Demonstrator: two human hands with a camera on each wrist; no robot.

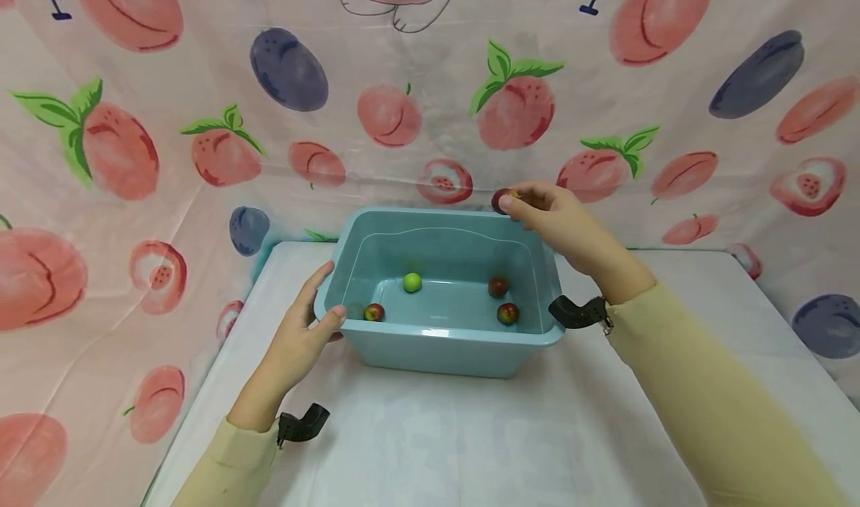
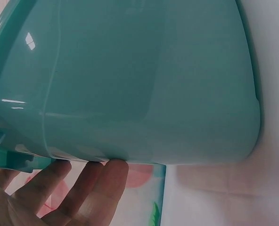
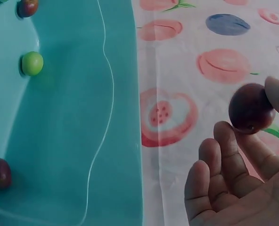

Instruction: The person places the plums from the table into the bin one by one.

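A light blue plastic basin (image 1: 430,352) stands on the white table. My left hand (image 1: 305,335) grips its left end, thumb over the rim and fingers along the outer wall (image 2: 130,94). Above the back right corner, my right hand (image 1: 554,219) pinches a dark red plum (image 3: 250,109) between thumb and index finger; the other fingers are spread. On the basin's floor lie a green plum (image 1: 412,282) at the back, a red and yellow plum (image 1: 374,312) at the front left, a dark red one (image 1: 498,287) and a mottled plum (image 1: 508,313) on the right.
A pink cloth (image 1: 416,59) printed with fruit hangs right behind the table. White tabletop (image 1: 470,440) stretches in front of the basin and to both sides. A black wrist camera mount (image 1: 578,313) overlaps the basin's right edge in the head view.
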